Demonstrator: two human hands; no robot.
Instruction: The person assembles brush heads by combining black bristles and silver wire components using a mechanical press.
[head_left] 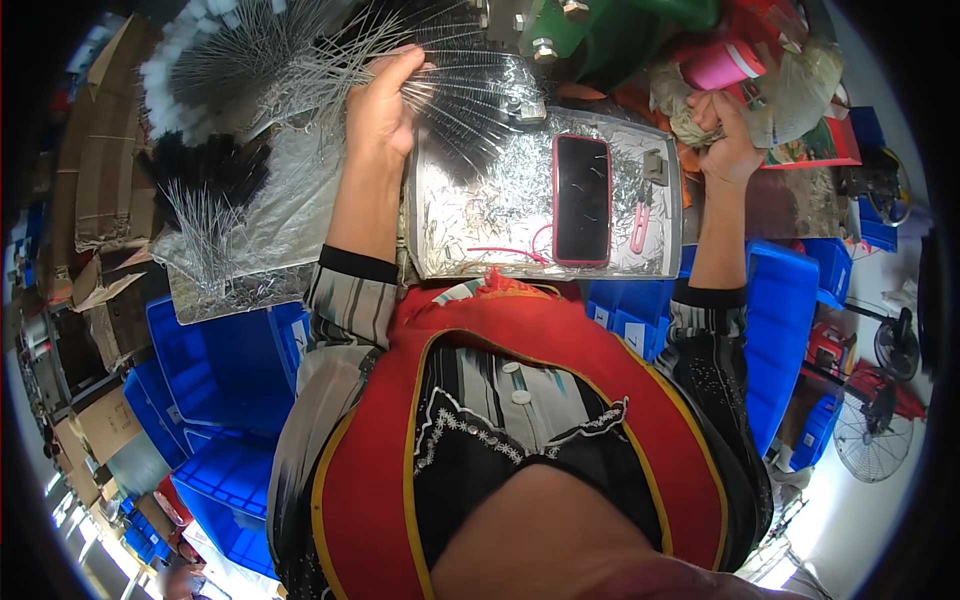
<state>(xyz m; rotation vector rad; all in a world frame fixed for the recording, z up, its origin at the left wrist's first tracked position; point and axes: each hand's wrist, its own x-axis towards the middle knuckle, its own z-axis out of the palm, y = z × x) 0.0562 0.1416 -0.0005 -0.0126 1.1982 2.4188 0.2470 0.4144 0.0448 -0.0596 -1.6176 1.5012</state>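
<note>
My left hand (383, 105) is closed around a fanned bunch of thin twisted-wire tube brushes (462, 95), with dark bristles spreading to its right. Bare wire ends stick out on its left. At the upper right, my right hand (727, 138) has its fingers curled in against a crumpled pale bag or cloth (680, 110); what they grip is hidden. Just above that hand sits a pink spool-like cylinder (722, 66). Between my forearms lies a shallow pale tray (425, 225) strewn with metal wire clippings. It holds a red-cased phone (581, 200) and a pink-handled cutter (640, 226).
A green machine with bolts (570, 45) stands beyond the tray. Left of my arm are a large white-tipped wire bundle (165, 75) and a smaller dark-tipped one (205, 230). Blue bins (215, 360) flank me on both sides; a fan (872, 432) stands far right.
</note>
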